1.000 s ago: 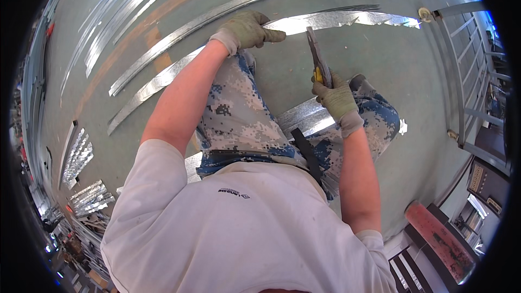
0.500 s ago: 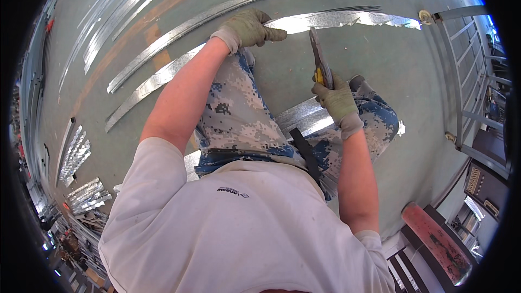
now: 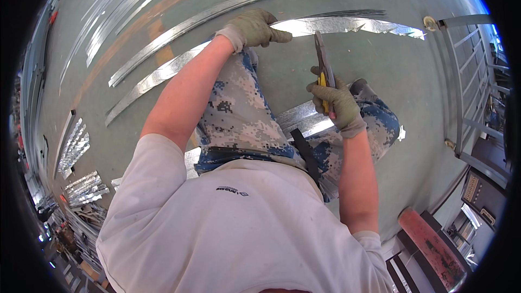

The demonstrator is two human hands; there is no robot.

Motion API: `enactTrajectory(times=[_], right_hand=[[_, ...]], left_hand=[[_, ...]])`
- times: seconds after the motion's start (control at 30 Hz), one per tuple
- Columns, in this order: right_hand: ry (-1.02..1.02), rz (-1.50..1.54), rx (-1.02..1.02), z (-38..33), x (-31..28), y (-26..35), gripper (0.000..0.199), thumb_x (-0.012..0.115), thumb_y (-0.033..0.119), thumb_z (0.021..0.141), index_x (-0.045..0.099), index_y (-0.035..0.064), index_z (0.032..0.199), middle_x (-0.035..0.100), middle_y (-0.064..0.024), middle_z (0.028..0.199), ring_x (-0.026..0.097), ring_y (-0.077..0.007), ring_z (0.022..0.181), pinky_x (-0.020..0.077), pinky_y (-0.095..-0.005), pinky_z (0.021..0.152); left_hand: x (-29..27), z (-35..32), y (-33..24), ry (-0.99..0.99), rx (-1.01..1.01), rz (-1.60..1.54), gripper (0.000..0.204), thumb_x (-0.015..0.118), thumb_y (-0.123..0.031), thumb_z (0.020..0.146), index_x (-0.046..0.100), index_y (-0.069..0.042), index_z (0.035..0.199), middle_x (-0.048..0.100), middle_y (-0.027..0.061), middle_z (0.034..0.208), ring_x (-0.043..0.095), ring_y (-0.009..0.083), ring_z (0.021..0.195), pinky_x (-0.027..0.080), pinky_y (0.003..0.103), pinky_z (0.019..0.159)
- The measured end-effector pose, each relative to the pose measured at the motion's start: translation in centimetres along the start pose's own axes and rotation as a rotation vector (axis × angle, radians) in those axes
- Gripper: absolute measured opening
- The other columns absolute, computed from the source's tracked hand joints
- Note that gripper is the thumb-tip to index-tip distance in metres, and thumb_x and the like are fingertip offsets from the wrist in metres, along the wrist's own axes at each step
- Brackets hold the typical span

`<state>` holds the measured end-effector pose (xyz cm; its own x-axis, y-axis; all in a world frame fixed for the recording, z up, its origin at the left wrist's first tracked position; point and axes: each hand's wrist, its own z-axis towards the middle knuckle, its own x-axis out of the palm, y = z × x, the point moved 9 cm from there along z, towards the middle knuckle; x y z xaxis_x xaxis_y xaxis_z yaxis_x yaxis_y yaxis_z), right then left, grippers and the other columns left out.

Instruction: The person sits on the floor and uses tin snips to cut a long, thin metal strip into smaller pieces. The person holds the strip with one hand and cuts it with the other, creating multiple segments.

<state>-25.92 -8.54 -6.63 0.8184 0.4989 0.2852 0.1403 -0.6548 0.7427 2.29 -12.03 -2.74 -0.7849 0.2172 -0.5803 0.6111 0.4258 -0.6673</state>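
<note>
Snips (image 3: 323, 70) with yellow grips sit clenched in my gloved right hand (image 3: 336, 106), while my left hand (image 3: 252, 27) pinches the jagged metal strip (image 3: 347, 24) on the green floor (image 3: 423, 92).

yellow-handled snips (image 3: 324, 76), blue camouflage trousers (image 3: 244, 114), silvery strip (image 3: 347, 24)

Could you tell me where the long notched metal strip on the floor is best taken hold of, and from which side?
Probably on the smooth stretch of the notched metal strip, where the gloved left hand already rests, coming from above and pinching across its width. It lies flat on the floor, and its far end is cut into jagged teeth, best avoided.
</note>
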Motion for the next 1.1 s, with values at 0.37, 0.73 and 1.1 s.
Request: enactTrajectory(times=[0.37, 0.73, 1.1], right_hand=[[-0.352, -0.871, -0.334, 2.3, -2.3, -0.5, 0.069, 0.066, 0.008, 0.093, 0.051, 0.0048, 0.160, 0.072, -0.0185, 0.097, 0.076, -0.0339, 0.089, 0.0600, -0.0482, 0.076], [-0.619, -1.587, 0.094, -1.1, 0.4, 4.9, 0.070, 0.067, 0.018, 0.102, 0.036, 0.0020, 0.163, 0.065, -0.0362, 0.144, 0.072, -0.0514, 0.125, 0.0581, -0.0589, 0.106], [-0.852, -1.790, 0.075, -3.4, 0.7, 6.9, 0.052, 0.053, 0.025, 0.113, 0.043, -0.0033, 0.156, 0.067, -0.0314, 0.144, 0.073, -0.0472, 0.128, 0.0598, -0.0574, 0.104]], left_hand=[[-0.1, -0.2, 0.0, 0.084, -0.057, 0.005, 0.078, 0.090, -0.066, 0.087, 0.081, -0.003, 0.131, 0.078, 0.0087, 0.090, 0.072, 0.0207, 0.084, 0.057, 0.039, 0.081], [1.2, 2.2, 0.1, 0.122, 0.065, 0.069, 0.070, 0.088, -0.063, 0.091, 0.082, -0.002, 0.124, 0.077, 0.0086, 0.086, 0.067, 0.0187, 0.074, 0.055, 0.038, 0.070], [3.2, 3.1, -2.2, 0.136, 0.161, 0.154, 0.059, 0.084, -0.063, 0.092, 0.084, -0.005, 0.101, 0.081, 0.0093, 0.092, 0.072, 0.0230, 0.081, 0.058, 0.041, 0.078]])
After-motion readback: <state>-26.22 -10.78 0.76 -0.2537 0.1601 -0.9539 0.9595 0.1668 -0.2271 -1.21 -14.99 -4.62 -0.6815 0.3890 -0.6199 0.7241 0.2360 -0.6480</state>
